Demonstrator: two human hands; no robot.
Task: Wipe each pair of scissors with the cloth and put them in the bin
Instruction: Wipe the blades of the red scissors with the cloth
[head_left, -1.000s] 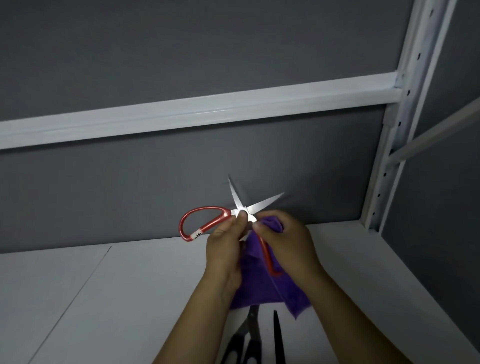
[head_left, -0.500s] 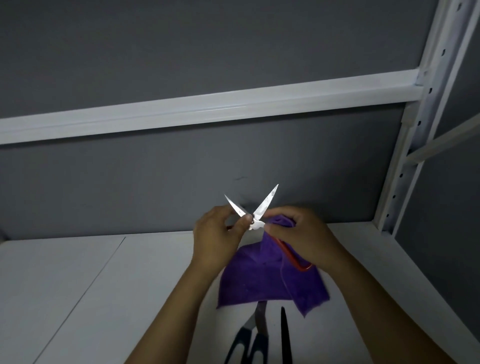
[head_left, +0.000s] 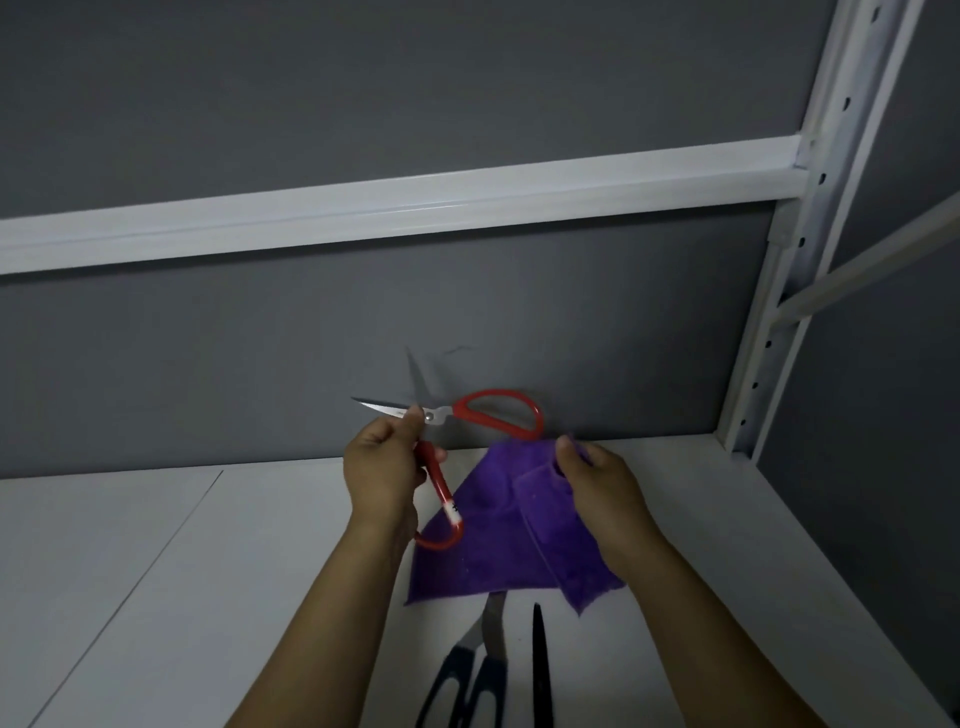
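red-handled scissors (head_left: 470, 415), purple cloth (head_left: 504, 540), white shelf (head_left: 156, 571)

Left of the cloth (head_left: 488, 540), the left hand (head_left: 382, 467) grips open red scissors (head_left: 434, 415) near the pivot, the right hand (head_left: 597, 483) pinches the cloth's top, and dark scissors (head_left: 483, 670) lie below it on the desk (head_left: 208, 571).

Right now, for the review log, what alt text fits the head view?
A person's left hand grips open red-handled steel scissors near the pivot, above a white shelf board, while the right hand pinches a hanging purple cloth. Black-handled scissors and a slim black blade lie on the shelf below, against a grey wall.
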